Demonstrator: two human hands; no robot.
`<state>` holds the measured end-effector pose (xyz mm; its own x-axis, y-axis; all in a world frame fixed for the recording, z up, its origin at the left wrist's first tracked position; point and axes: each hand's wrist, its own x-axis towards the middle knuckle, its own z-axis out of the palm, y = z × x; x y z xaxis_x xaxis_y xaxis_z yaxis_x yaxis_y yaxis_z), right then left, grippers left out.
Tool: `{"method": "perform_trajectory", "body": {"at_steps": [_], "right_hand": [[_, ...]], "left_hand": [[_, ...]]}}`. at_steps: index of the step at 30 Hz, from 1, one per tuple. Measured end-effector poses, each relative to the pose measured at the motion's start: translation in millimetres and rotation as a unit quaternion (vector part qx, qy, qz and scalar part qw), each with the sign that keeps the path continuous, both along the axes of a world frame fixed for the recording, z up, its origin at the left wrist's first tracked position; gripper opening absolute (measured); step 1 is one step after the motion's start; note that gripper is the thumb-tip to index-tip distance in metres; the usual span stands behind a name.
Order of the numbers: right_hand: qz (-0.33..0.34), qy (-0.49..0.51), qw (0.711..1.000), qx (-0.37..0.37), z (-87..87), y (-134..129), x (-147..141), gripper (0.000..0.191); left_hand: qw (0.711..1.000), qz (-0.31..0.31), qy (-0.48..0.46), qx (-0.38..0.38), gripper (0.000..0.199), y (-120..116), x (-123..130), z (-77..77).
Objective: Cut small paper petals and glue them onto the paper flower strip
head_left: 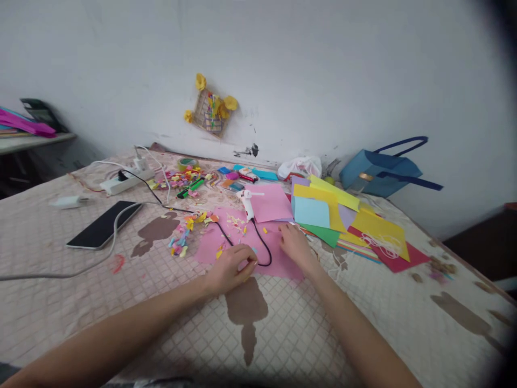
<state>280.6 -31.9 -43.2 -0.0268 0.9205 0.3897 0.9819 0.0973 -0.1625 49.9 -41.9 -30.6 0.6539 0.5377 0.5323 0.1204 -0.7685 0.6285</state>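
My left hand is over the near edge of a pink sheet of paper, thumb and fingertips closed in a pinch. A bit of yellow shows beneath it, too small to name. On the sheet's right part, my right hand is closed with its fingers bent down; what they hold, if anything, is hidden. Between and beyond the hands lies a white glue gun, its black cord looping toward my left hand. Small pale and yellow paper scraps are scattered beside the gun.
Colourful paper pieces form a strip at left. Behind are a green cutter, tape roll and power strip. A phone lies left. Coloured sheets, white string and a blue bag are right.
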Motion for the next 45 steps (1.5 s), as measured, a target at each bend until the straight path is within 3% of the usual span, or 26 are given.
{"method": "perform_trajectory", "body": {"at_steps": [4,7,10,13,16,19,21,25,30,32,36,39,42,45], "right_hand": [[0.001,0.031,0.999,0.027,1.6,0.7,4.4,0.022],[0.018,0.066,0.996,0.059,6.8,-8.3,0.0,0.018],[0.070,0.092,0.990,0.085,11.7,-20.6,-22.4,0.014],[0.151,0.096,0.980,0.082,13.3,-30.3,-52.0,0.010],[0.209,0.097,0.970,0.076,13.8,-35.6,-69.7,0.012],[0.248,0.166,0.952,0.064,15.2,-38.3,-71.9,0.012],[0.242,0.277,0.929,0.030,15.2,-39.1,-70.0,0.010],[0.194,0.490,0.846,-0.076,9.5,-36.8,-67.9,0.011],[0.200,0.537,0.807,-0.140,5.6,-31.8,-64.4,0.014],[0.198,0.547,0.800,-0.146,7.4,-31.6,-63.1,0.015],[0.170,0.556,0.804,-0.122,8.8,-33.4,-66.5,0.015],[0.150,0.536,0.823,-0.110,7.2,-33.9,-70.4,0.017],[0.126,0.486,0.859,-0.105,10.0,-31.1,-61.0,0.021],[0.063,0.408,0.908,-0.071,18.6,-25.3,-28.5,0.022]], "left_hand": [[0.999,0.015,0.000,-0.052,0.012,2.0,1.0,0.8],[0.985,0.029,-0.014,-0.168,0.012,2.9,4.4,-3.4],[0.944,0.008,-0.059,-0.326,0.021,5.6,8.8,-9.5],[0.904,-0.004,-0.116,-0.412,0.029,10.0,11.7,-13.0],[0.886,0.028,-0.158,-0.436,0.031,14.6,11.8,-13.3],[0.884,0.039,-0.165,-0.436,0.031,18.4,9.9,-12.4],[0.889,0.034,-0.161,-0.428,0.029,20.6,8.3,-12.2],[0.899,0.018,-0.153,-0.409,0.028,24.2,6.8,-14.3],[0.922,0.015,-0.136,-0.362,0.024,25.8,5.4,-14.7],[0.917,0.017,-0.142,-0.372,0.025,25.0,4.9,-11.8],[0.883,0.020,-0.157,-0.442,0.028,20.8,5.2,-5.4],[0.879,0.047,-0.139,-0.454,0.025,18.0,5.6,-3.8],[0.875,0.059,-0.137,-0.461,0.024,18.5,4.0,-3.1],[0.858,0.050,-0.132,-0.493,0.024,21.1,0.9,-2.0]]}}
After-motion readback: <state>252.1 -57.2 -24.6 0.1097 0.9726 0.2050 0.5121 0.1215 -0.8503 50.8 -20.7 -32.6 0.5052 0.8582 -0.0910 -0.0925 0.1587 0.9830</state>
